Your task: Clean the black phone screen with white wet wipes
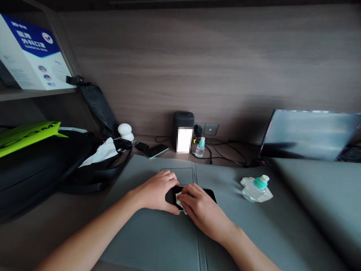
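Note:
A smartphone lies dark screen up on a grey mat. My left hand, a ring on one finger, grips its left end with the thumb on the near edge and the fingers on the far edge. My right hand pinches a white tissue and presses it on the screen, covering the middle of the phone. To the right, a clear bottle with a teal collar stands by crumpled white tissue or wrapping.
At the back are a second phone, a black speaker, a small spray bottle, cables and a wall socket. A laptop screen stands right. A black backpack and mask box are left.

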